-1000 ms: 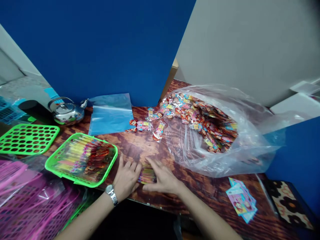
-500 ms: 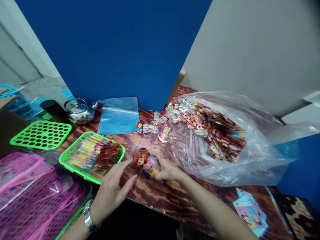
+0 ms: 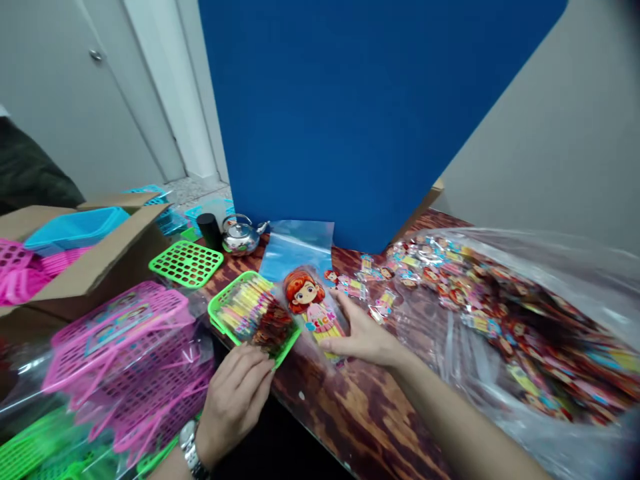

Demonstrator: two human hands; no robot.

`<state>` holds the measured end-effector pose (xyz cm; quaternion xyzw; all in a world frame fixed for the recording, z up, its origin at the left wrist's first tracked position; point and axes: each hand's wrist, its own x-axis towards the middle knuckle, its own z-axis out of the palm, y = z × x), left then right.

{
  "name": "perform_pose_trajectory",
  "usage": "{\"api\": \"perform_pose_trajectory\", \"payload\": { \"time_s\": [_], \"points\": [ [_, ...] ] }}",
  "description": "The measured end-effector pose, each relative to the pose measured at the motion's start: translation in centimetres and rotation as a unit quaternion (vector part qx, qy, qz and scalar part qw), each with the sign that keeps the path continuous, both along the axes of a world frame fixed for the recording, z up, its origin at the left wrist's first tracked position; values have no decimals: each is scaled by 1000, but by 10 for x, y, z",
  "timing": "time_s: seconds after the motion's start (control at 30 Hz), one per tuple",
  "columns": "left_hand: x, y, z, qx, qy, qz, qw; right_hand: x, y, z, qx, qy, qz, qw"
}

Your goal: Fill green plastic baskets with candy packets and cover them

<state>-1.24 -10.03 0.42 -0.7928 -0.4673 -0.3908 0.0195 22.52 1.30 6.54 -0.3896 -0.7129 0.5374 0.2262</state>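
Note:
My right hand [image 3: 364, 335] holds a stack of doll-shaped packets [image 3: 314, 308], red-haired cartoon girl face up, just right of a green basket [image 3: 220, 309] filled with the same packets. My left hand [image 3: 234, 399], with a wristwatch, rests at the basket's near corner, fingers curled against its rim. Loose doll packets [image 3: 380, 273] lie on the brown wooden table [image 3: 360, 413] behind my right hand.
A big clear plastic bag [image 3: 525, 313] of packets fills the right side. A blue zip bag [image 3: 295, 250], a small kettle [image 3: 240, 235], a green basket lid [image 3: 186, 263], pink baskets [image 3: 120, 360] in plastic and a cardboard box [image 3: 95, 260] stand at left. A blue panel rises behind.
My right hand lifted the gathered packets off the table and carried them left toward the green basket. My left hand dropped to the basket's near corner. My view swung left.

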Motion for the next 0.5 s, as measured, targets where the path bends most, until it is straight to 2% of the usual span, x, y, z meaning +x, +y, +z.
{"api": "perform_pose_trajectory", "payload": {
  "time_s": [0.13,0.23,0.37,0.43,0.5],
  "points": [
    [-17,4,2,6,-9,42,999,-44,33,15,17,28,20,999],
    [-21,14,4,8,6,54,998,-68,59,15,3,49,-11,999],
    [-22,45,5,-19,100,78,992,-90,69,-8,-101,93,-60,989],
    [-25,65,3,-41,135,85,986,-98,62,-24,-109,88,-80,987],
    [-32,82,1,-55,162,67,983,-103,52,-39,-88,74,-109,987]
  ]
}}
